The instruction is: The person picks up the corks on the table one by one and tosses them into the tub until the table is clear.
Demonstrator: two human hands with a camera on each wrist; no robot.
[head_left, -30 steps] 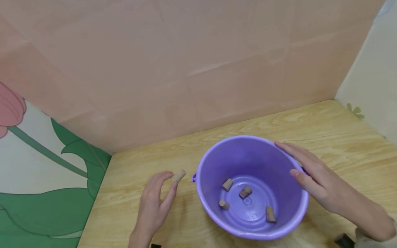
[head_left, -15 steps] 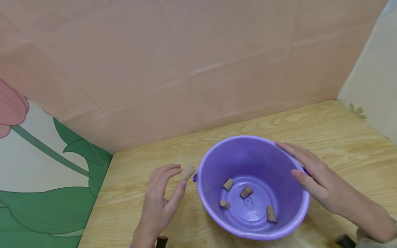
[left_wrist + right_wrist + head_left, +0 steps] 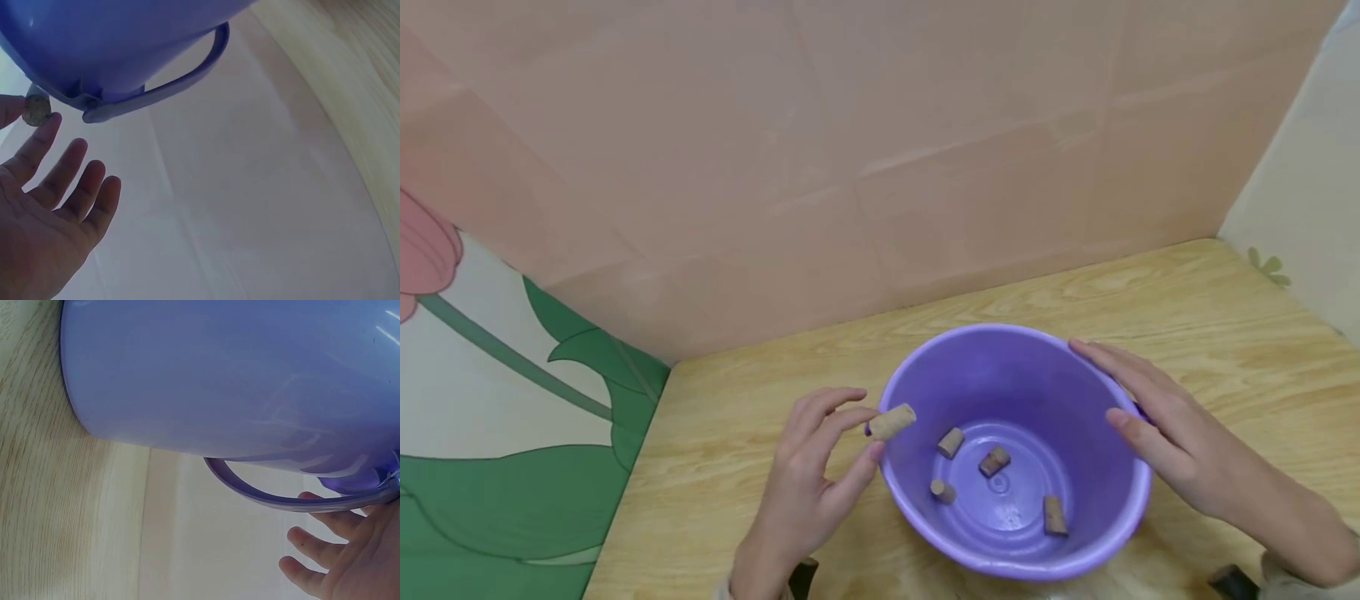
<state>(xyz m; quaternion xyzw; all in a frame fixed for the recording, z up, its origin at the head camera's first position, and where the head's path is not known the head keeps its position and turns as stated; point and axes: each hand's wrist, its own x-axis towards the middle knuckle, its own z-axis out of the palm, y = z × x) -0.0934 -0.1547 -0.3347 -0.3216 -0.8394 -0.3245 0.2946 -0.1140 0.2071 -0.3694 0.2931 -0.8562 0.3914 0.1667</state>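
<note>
Between thumb and index finger, my left hand (image 3: 816, 467) pinches a pale cork (image 3: 892, 422). The cork lies at the left rim of a purple bucket (image 3: 917, 533), its far end overlapping the opening in the head view. From the left wrist side, the round end of the cork (image 3: 37, 110) shows under the rim, and the other fingers are spread and relaxed. My right hand (image 3: 1165, 425) rests at the right rim, thumb over the inside and fingers fairly straight along the outside. Several corks (image 3: 1055, 516) lie scattered on the bucket's bottom.
The bucket stands on a wood-grain table (image 3: 715, 467). Its purple handle (image 3: 275, 500) hangs on the outer side. A pinkish covering (image 3: 880, 167) rises behind the table, with a flower-painted panel (image 3: 490, 517) at the left and a pale wall (image 3: 1315, 192) at the right.
My left hand has carried the cork to the right, from over the table to the bucket's left rim. The right hand and the corks inside have stayed in place.
</note>
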